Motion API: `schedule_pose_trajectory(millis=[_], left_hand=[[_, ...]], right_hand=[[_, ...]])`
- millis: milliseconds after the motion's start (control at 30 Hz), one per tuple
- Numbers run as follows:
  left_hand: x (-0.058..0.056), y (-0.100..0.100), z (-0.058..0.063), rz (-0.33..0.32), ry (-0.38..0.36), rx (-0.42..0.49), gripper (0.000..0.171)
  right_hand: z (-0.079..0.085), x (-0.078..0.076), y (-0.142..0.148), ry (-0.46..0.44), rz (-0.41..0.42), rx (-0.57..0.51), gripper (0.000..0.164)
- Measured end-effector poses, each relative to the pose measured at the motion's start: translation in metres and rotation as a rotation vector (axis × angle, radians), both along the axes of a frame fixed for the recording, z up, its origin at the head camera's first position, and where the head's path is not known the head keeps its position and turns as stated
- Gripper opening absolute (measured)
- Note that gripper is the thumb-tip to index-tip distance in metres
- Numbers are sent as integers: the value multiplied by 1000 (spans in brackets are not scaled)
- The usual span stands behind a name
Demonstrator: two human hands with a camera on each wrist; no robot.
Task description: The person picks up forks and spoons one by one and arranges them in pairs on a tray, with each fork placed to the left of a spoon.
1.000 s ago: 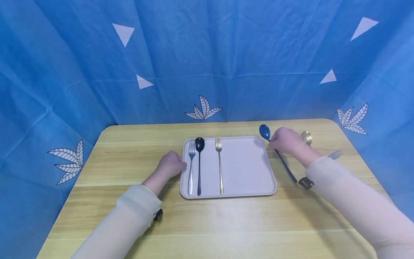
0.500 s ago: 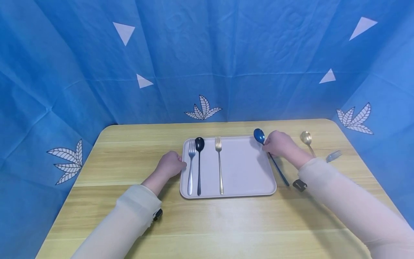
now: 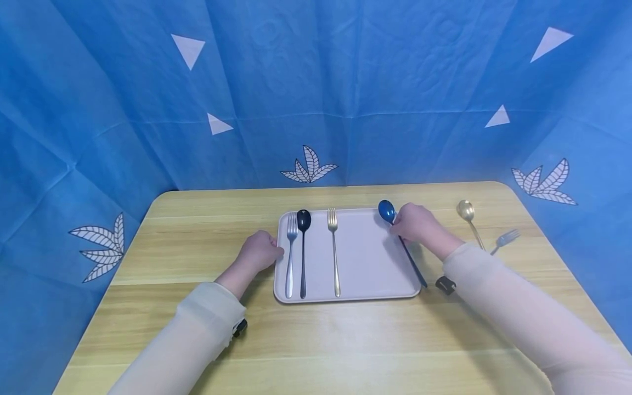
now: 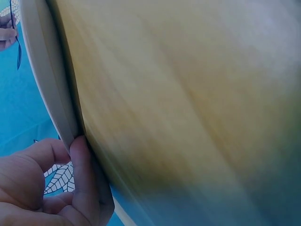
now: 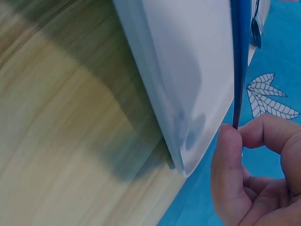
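A pale tray [image 3: 371, 263] lies on the wooden table, carrying a silver fork [image 3: 290, 258], a black spoon [image 3: 303, 247] and a gold fork [image 3: 334, 247] side by side, heads away from the person. The left hand [image 3: 259, 251] pinches the tray's left edge between thumb and fingers, as the left wrist view shows at the rim [image 4: 51, 89]. In the right hand [image 3: 417, 224] a dark blue spoon [image 3: 387, 210] is pinched by its handle near the bowl. It slants over the tray's right side, its handle end beyond the right rim. Thumb and forefinger meet on the handle [image 5: 241, 61].
Right of the tray, a gold spoon [image 3: 466, 210] and another silver fork [image 3: 507, 237] lie on the table [image 3: 345, 340], partly behind the right sleeve [image 3: 513, 307]. A blue patterned cloth [image 3: 316, 82] hangs behind and at both sides.
The right hand has carried the blue spoon left and slightly nearer, from beside the tray to over its right side. The left hand stays at the tray's edge.
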State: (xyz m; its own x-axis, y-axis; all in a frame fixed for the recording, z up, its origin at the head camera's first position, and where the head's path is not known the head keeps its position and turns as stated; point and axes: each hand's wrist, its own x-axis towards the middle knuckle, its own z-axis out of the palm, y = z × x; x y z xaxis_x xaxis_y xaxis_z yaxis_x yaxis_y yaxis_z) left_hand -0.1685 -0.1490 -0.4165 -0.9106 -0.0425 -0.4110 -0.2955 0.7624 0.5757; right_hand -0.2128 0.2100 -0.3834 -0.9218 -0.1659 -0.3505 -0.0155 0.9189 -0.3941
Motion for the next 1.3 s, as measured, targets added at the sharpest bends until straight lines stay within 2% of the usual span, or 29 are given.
schedule_pose_trajectory(millis=[700,1133,1300], left_hand=[[-2,-2,-4,-3,4,15,28],[-3,-3,-5,-5,-6,7,28],[-3,-3,-4,-12,-6,2,28]], right_hand=[[-12,-2,-30,-48,-57,-55,39],[-22,-1,-53,-39,-102,-74,21],[-22,-1,-57,-13,-81,-56,21]])
